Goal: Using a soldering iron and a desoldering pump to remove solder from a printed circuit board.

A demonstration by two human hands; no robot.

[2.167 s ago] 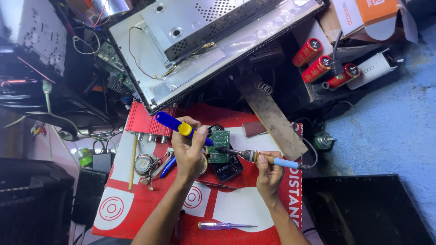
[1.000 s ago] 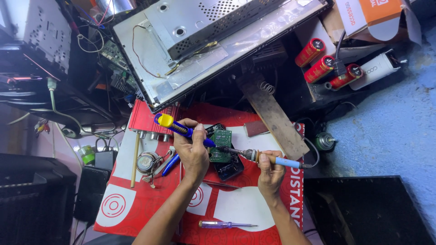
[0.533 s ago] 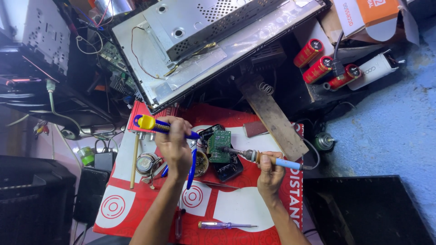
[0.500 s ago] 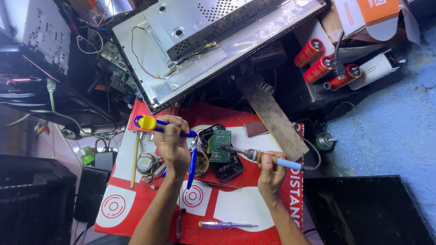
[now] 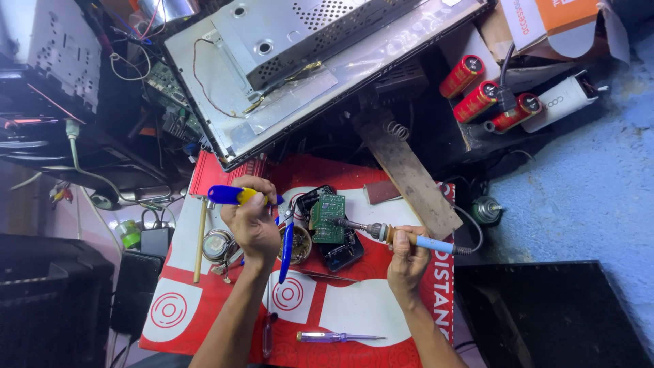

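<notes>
My left hand (image 5: 251, 221) grips a blue and yellow desoldering pump (image 5: 231, 195), held level just left of a small green circuit board (image 5: 329, 218). My right hand (image 5: 407, 253) holds a soldering iron (image 5: 398, 236) with a blue handle, its tip resting on the board. The board lies tilted on a black part over a red and white mat (image 5: 354, 310). Blue-handled pliers (image 5: 286, 247) lie under my left hand.
A purple screwdriver (image 5: 338, 336) lies on the mat near me. A wooden plank (image 5: 409, 176) leans at the mat's far right. Behind it sits an open metal chassis (image 5: 300, 61). Three red capacitors (image 5: 487, 95) stand at the far right. A small round tin (image 5: 300, 244) sits beside the board.
My left hand drew the pump away from the board to the left and turned it level. The soldering iron stayed on the board.
</notes>
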